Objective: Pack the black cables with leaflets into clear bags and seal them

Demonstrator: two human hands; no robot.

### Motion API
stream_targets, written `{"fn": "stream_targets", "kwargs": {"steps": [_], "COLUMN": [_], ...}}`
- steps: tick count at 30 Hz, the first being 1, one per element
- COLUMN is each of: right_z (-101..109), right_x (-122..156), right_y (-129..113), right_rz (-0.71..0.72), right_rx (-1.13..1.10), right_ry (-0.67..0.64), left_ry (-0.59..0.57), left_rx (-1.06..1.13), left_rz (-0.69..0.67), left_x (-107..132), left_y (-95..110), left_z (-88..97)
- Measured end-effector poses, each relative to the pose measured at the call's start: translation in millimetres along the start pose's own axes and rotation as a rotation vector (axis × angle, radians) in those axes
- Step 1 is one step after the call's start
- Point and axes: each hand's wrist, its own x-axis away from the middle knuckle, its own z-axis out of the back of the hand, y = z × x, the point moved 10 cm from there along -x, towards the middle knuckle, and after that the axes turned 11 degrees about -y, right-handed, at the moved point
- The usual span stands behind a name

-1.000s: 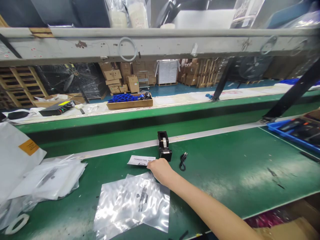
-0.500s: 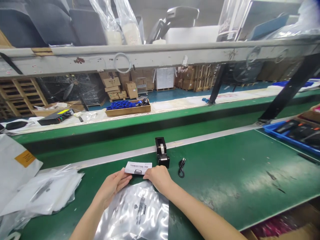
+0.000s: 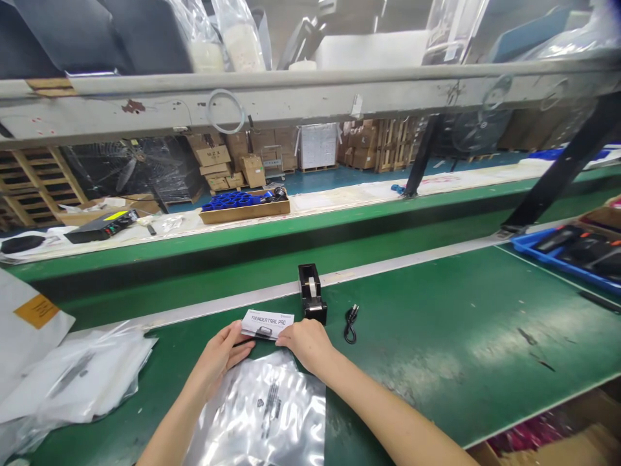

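Observation:
A small white booklet (image 3: 268,323) printed "THUNDER TRAIL PRO" is held between both hands just above the green mat. My left hand (image 3: 220,353) pinches its left end, and my right hand (image 3: 306,342) grips its right end. A shiny silver foil bag (image 3: 264,421) lies flat on the mat just below the hands. Right behind the booklet stands a black tape dispenser (image 3: 311,301), with a coiled black cable (image 3: 350,320) to its right.
Clear plastic bags (image 3: 77,378) and a white mailer with an orange label (image 3: 26,327) lie at the left. A blue tray (image 3: 572,255) of dark parts sits at the right edge. A green conveyor belt (image 3: 310,236) runs behind the mat under a grey shelf beam (image 3: 310,97).
A second ago only my right hand touched the booklet on the mat. My left hand has come in and taken the left end, and the booklet is now lifted slightly between both hands.

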Motion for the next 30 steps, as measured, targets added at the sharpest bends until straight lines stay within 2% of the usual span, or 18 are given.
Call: {"fn": "stream_targets", "kwargs": {"steps": [4, 8, 10, 13, 15, 17, 18, 20, 23, 24, 27, 30], "right_z": [3, 2, 3, 4, 7, 15, 19, 16, -13, -18, -29, -57], "right_x": [2, 5, 9, 18, 30, 45, 52, 63, 81, 90, 120, 133], "right_y": [-1, -4, -7, -14, -24, -22, -13, 16, 42, 45, 58, 67], "right_rz": [0.01, 0.06, 0.111, 0.213, 0.335, 0.379, 0.332, 0.148, -0.038, -0.065, -0.138, -0.167], "right_rx": [0.011, 0.006, -0.01, -0.033, -0.079, -0.203, -0.31, -0.609, -1.066, -1.139, -1.221, -1.493], "right_ry": [0.026, 0.08, 0.121, 0.184, 0.24, 0.34, 0.393, 0.431, 0.33, 0.333, 0.455, 0.416], "left_ry": [0.03, 0.219, 0.278, 0.227, 0.14, 0.049, 0.009, -0.04, -0.079, -0.087, -0.095, -0.117], "left_rx": [-0.075, -0.213, -0.286, -0.321, -0.278, -0.216, -0.188, -0.146, -0.136, -0.143, -0.159, -0.212], "left_rz": [-0.002, -0.027, -0.059, -0.094, -0.107, -0.12, -0.127, -0.139, -0.118, -0.105, -0.107, -0.165], "left_x": [0, 2, 4, 8, 13, 20, 25, 35, 51, 55, 69, 80], "left_y": [4, 11, 19, 25, 25, 23, 21, 15, -2, -8, -21, -25], "left_z": [-1.4, 16.6, 23.7, 22.5, 16.1, 7.5, 3.0, -5.2, -22.2, -29.3, -51.7, -73.3]}}
